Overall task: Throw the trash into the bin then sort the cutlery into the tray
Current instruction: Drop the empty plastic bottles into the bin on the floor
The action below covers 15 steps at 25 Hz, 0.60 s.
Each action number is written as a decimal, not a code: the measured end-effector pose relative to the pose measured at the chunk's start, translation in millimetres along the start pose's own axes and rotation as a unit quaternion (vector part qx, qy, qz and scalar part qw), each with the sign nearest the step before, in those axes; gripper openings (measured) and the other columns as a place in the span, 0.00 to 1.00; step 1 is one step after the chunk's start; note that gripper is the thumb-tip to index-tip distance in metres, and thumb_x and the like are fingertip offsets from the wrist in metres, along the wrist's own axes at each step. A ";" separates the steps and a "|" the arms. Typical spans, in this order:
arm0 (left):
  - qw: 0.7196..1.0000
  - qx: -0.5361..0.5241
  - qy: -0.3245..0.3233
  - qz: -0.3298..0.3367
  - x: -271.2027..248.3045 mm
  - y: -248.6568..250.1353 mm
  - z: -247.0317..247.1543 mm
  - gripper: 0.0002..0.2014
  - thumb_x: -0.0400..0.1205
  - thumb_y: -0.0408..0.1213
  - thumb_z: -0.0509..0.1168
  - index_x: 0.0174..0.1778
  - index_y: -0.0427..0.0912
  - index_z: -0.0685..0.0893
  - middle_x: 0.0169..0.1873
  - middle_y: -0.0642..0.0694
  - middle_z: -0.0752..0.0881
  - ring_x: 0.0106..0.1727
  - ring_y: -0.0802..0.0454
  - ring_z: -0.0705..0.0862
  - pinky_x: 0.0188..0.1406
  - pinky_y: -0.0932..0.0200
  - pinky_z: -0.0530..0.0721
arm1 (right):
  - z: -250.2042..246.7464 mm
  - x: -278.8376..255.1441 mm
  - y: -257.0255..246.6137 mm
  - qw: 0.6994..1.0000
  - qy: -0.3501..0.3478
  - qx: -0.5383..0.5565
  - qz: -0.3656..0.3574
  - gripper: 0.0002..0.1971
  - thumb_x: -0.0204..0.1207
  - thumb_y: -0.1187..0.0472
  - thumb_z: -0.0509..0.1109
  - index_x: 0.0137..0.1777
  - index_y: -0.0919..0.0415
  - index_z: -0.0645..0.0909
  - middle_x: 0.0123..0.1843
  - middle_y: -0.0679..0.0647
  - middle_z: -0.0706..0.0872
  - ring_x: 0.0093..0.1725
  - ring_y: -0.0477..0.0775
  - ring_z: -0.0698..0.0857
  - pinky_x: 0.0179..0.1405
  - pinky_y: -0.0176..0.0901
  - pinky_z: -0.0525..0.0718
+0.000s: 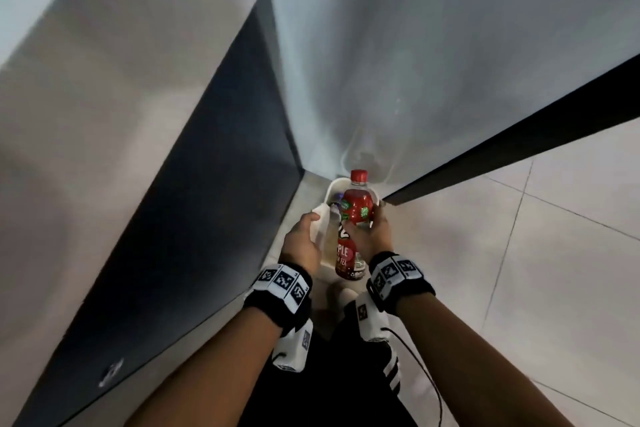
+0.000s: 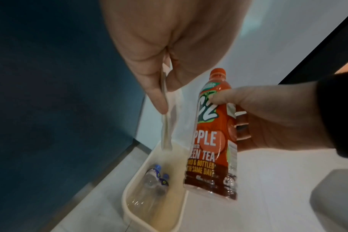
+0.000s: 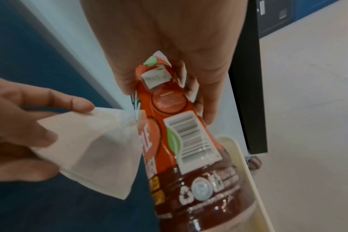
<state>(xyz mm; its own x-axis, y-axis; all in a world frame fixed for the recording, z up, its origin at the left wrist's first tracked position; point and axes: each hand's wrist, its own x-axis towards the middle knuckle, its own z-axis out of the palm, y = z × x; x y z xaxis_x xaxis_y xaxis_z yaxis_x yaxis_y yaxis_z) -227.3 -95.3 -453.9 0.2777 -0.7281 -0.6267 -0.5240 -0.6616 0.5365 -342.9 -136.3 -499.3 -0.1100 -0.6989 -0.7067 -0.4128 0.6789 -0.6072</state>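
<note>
A cream bin (image 1: pixel 333 188) stands on the floor in a corner, with clear plastic bottles (image 2: pixel 153 183) with blue caps lying inside. My left hand (image 1: pixel 304 236) pinches a white paper napkin (image 2: pixel 169 119) that hangs over the bin (image 2: pixel 129 202). My right hand (image 1: pixel 372 232) grips a red-capped apple green tea bottle (image 1: pixel 356 208) round its middle, cap up, above the bin. In the right wrist view the napkin (image 3: pixel 93 149) touches the side of the bottle (image 3: pixel 189 141), and the bin's rim (image 3: pixel 246 172) shows below.
A dark blue panel (image 1: pixel 207 184) bounds the left side and a white wall (image 1: pixel 415 45) stands behind the bin. A black post (image 3: pixel 248 94) on a caster (image 3: pixel 254 163) stands right of the bin. Pale tiled floor (image 1: pixel 519 253) spreads to the right.
</note>
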 end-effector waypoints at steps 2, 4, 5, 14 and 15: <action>1.000 0.002 -0.006 -0.011 31.0 -19.7 26.8 0.19 0.83 0.29 0.56 0.70 0.44 0.75 0.64 0.37 0.83 0.62 0.40 0.84 0.61 0.58 0.80 | 13.6 26.8 18.2 1.000 -0.001 -0.002 0.015 0.33 0.66 0.55 0.75 0.73 0.55 0.71 0.63 0.57 0.86 0.61 0.61 0.85 0.65 0.55 0.83; 1.000 -0.008 -0.015 -0.022 61.3 -36.5 56.0 0.20 0.83 0.27 0.54 0.70 0.46 0.76 0.62 0.36 0.83 0.60 0.39 0.84 0.61 0.57 0.81 | 25.0 55.4 37.5 0.999 -0.010 -0.017 0.027 0.33 0.70 0.58 0.73 0.76 0.56 0.68 0.63 0.57 0.85 0.62 0.61 0.85 0.63 0.46 0.81; 1.000 -0.008 -0.018 -0.022 75.4 -43.0 69.6 0.19 0.84 0.29 0.54 0.69 0.46 0.76 0.61 0.36 0.84 0.60 0.39 0.85 0.60 0.56 0.81 | 30.1 69.7 46.0 0.999 -0.011 -0.028 0.027 0.33 0.70 0.58 0.73 0.76 0.57 0.67 0.64 0.57 0.85 0.62 0.61 0.84 0.62 0.45 0.80; 0.990 0.083 -0.113 -0.016 131.7 -66.6 122.1 0.26 0.80 0.29 0.58 0.77 0.46 0.70 0.79 0.40 0.65 0.78 0.45 0.69 0.79 0.62 0.64 | 34.1 124.2 84.1 0.982 -0.035 -0.176 0.062 0.36 0.73 0.57 0.70 0.79 0.65 0.62 0.73 0.65 0.75 0.72 0.65 0.75 0.70 0.49 0.75; 0.989 0.093 -0.112 -0.035 127.4 -60.8 117.1 0.25 0.81 0.31 0.59 0.76 0.45 0.71 0.78 0.39 0.65 0.78 0.45 0.70 0.78 0.62 0.63 | 28.6 119.3 80.4 0.980 -0.043 -0.184 0.060 0.31 0.74 0.58 0.69 0.77 0.65 0.66 0.73 0.65 0.76 0.71 0.64 0.76 0.68 0.47 0.75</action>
<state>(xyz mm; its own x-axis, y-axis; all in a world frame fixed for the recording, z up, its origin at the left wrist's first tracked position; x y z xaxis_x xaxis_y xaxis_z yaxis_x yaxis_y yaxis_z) -254.4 -126.8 -632.6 0.1439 -0.6100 -0.7793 -0.6545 -0.6493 0.3874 -363.4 -158.6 -642.7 -0.1069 -0.5865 -0.8029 -0.7021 0.6163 -0.3567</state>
